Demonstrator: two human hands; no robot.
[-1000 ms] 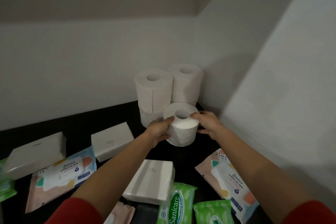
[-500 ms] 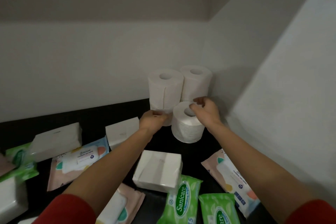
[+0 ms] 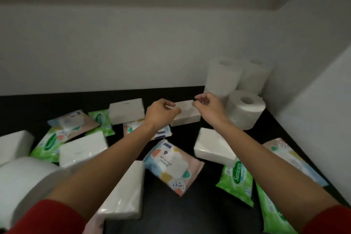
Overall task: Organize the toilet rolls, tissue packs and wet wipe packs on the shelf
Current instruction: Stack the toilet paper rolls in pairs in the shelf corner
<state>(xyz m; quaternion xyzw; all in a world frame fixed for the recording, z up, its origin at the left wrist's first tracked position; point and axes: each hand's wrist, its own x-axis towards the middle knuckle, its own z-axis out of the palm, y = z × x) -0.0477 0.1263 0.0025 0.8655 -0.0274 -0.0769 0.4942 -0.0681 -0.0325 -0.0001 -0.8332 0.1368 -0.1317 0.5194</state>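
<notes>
Two stacks of white toilet rolls (image 3: pixel 223 76) stand in the back right corner of the black shelf (image 3: pixel 199 209). A single toilet roll (image 3: pixel 245 110) stands in front of them. My left hand (image 3: pixel 161 114) and my right hand (image 3: pixel 209 108) hover empty, fingers loosely curled, above a white tissue pack (image 3: pixel 187 114). Another toilet roll (image 3: pixel 20 186) lies at the near left. White tissue packs (image 3: pixel 126 111), green wet wipe packs (image 3: pixel 236 182) and pink-blue wet wipe packs (image 3: pixel 173 165) lie scattered over the shelf.
White walls close the shelf at the back and on the right (image 3: pixel 313 112). More tissue packs (image 3: pixel 83 148) and wet wipe packs (image 3: pixel 73 121) crowd the left side. A tissue pack (image 3: pixel 125 192) lies under my left forearm.
Both hands have let go of the single toilet roll, which stays in front of the stacks, and have drawn back to the left. My view has swung left, showing more packs.
</notes>
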